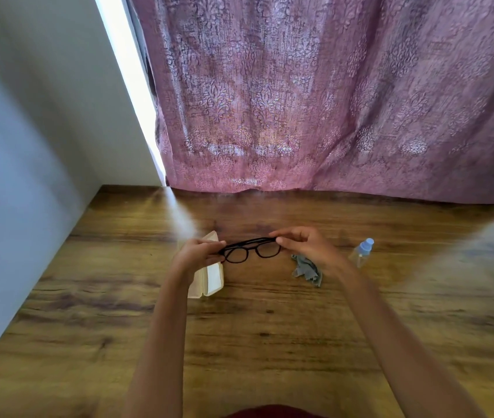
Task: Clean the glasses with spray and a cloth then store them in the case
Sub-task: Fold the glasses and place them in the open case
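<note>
Both frame ends we pinch, left hand [198, 255] and right hand [307, 245]; the glasses [251, 249] seem light, fragile.

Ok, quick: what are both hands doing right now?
left hand: grips one end of the black glasses.
right hand: pinches the other end of the same glasses.

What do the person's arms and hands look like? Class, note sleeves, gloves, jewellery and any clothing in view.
The left forearm and right forearm are bare, with no sleeves in view. The left hand and right hand wear no gloves. No watch, bracelet or ring shows, though the hands are slightly blurred. A strip of dark red garment shows at the bottom edge.
</note>
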Motion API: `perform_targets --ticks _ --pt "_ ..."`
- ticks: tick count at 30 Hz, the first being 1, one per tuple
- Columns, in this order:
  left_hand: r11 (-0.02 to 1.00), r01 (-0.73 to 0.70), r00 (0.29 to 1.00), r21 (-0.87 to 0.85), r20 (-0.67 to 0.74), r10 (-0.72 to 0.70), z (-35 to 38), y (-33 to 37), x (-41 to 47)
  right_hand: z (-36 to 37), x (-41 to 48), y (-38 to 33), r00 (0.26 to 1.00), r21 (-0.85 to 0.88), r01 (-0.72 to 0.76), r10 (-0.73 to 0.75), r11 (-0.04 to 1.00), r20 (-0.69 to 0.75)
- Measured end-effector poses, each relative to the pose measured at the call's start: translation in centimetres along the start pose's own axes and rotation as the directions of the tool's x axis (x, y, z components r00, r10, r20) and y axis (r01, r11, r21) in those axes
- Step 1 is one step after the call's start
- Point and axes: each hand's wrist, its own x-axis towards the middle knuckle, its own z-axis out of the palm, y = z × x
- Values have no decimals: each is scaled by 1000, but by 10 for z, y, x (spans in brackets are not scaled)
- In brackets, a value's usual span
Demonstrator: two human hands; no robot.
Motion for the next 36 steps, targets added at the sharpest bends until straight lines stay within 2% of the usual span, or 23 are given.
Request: perform_targets --ticks 4,7,8,10,12,13,16,18,24,28,30,33,36 --pt "1000 -12 1000 -7 -7 12 -2 -3 -3 8 5 4 998 121 26 -19 992 -58" --pt "993 -82 987 89 -131 93 -11 -7 -6 12 10 9 994 207 23 -1 978 -108" --pt "981 -104 966 163 -219 139 -15 -9 -7 13 11 9 992 228 24 4 973 -125" --pt "924 -74 881 375 -410 237 -26 -16 -9 14 14 11 988 263 30 11 964 -153" --pt "858 19 816 514 -504 284 -38 -23 -13 16 16 13 985 290 33 19 956 -174" --pt "841 63 816 537 -513 266 -43 -27 -13 17 17 13 983 297 31 25 955 -181" --pt "820 184 879 543 -464 110 -51 -35 -16 22 20 12 981 293 19 38 956 -188" --pt "795 201 907 572 -415 70 -52 -39 -16 26 21 10 982 285 22 32 958 -184" --pt "794 163 910 585 -401 109 -47 -38 -13 30 21 6 980 283 14 42 959 -194" --pt "726 148 898 671 -399 185 -42 -28 -7 25 16 3 978 256 -1 55 967 -202" --pt "683 100 894 724 -367 258 -37 -23 -4 24 13 2 978 244 -1 52 970 -201" --pt "586 -50 887 808 -234 398 -28 -16 0 23 11 1 975 191 -14 56 982 -214" --pt "548 -168 905 820 -93 416 -17 -9 6 24 10 0 974 80 -88 103 993 -200"
